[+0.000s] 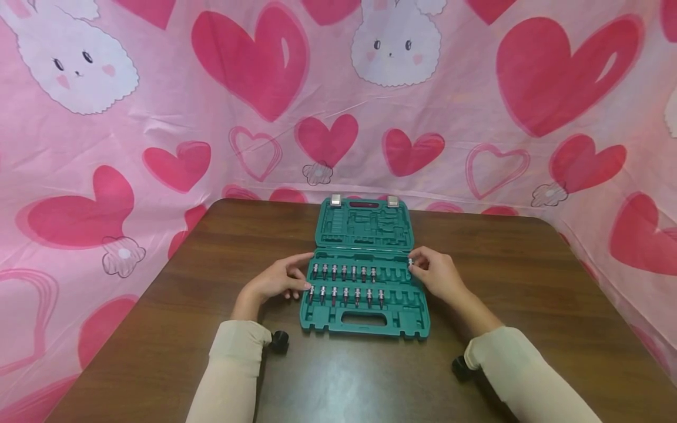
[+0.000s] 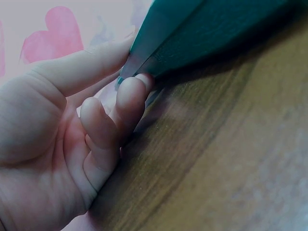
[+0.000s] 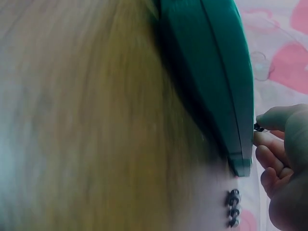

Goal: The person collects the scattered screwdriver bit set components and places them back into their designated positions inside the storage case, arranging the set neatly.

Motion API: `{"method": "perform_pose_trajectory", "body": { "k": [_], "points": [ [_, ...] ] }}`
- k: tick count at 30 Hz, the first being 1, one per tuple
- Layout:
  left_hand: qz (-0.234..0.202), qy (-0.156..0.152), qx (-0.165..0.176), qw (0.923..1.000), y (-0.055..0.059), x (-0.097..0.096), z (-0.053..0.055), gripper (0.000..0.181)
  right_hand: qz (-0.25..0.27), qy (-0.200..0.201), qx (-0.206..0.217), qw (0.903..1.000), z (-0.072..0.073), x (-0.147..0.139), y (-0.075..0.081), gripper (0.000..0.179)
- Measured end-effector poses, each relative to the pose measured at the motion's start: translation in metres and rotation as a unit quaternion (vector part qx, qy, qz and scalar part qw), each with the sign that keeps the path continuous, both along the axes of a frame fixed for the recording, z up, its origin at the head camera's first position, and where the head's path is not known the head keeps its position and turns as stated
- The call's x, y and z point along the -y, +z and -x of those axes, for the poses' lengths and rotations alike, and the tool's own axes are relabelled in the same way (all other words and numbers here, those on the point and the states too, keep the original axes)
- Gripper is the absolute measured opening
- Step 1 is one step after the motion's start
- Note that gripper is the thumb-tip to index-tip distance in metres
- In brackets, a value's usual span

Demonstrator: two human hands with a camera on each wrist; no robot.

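Currently I have a silvery socket bit (image 1: 410, 262) pinched in my right hand (image 1: 438, 275), the open green bit case (image 1: 328, 320) just left of that grip. My left hand (image 1: 277, 278), fingers apart, touches its opposite edge; so shallow a fingertip pinch could let the bit slip.

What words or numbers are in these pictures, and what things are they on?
None that I can read.
Green case: no readable words or numbers.
Metal bits: too small to tell if they have marks.
Pink cloth: hearts, bunnies and flowers, no readable writing.
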State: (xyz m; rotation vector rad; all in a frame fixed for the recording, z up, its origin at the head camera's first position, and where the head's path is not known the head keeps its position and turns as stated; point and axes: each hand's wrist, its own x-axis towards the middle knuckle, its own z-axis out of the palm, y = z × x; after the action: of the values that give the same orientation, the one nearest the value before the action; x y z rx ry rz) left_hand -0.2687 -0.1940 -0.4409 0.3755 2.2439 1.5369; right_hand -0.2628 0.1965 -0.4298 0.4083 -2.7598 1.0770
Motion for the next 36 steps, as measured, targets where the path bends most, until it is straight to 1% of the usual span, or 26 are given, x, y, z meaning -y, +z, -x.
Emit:
{"method": "perform_pose_trajectory", "body": {
  "k": [7, 13, 20, 23, 27, 32, 36],
  "points": [
    [0.0, 0.001, 0.0, 1.0, 0.0, 0.001, 0.0, 0.072, 0.006, 0.011, -0.012, 0.9999, -0.001, 0.017, -0.001, 0.018],
    [-0.001, 0.0, 0.001, 1.0, 0.0, 0.0, 0.0, 0.072, 0.005, 0.015, 0.006, 0.9999, -0.002, 0.03, -0.002, 0.017],
    [0.001, 0.0, -0.002, 1.0, -0.002, 0.001, 0.001, 0.072, 0.015, 0.016, 0.002, 0.9997, -0.001, 0.042, -0.003, 0.016],
    [0.002, 0.0, -0.002, 1.0, -0.004, 0.001, 0.002, 0.072, 0.016, 0.02, 0.009, 0.9996, -0.002, 0.047, -0.003, 0.016],
    [0.004, 0.0, -0.001, 1.0, -0.005, 0.001, 0.003, 0.072, 0.008, 0.024, 0.008, 0.9996, -0.002, 0.052, -0.005, 0.011],
    [0.006, 0.002, 0.0, 1.0, -0.002, 0.001, 0.002, 0.072, -0.009, 0.027, 0.0, 0.9996, 0.001, 0.053, -0.007, 0.007],
    [0.006, 0.004, 0.002, 1.0, 0.0, 0.0, 0.001, 0.072, -0.013, 0.022, 0.004, 0.9997, 0.002, 0.054, -0.008, 0.007]
  ]
}}
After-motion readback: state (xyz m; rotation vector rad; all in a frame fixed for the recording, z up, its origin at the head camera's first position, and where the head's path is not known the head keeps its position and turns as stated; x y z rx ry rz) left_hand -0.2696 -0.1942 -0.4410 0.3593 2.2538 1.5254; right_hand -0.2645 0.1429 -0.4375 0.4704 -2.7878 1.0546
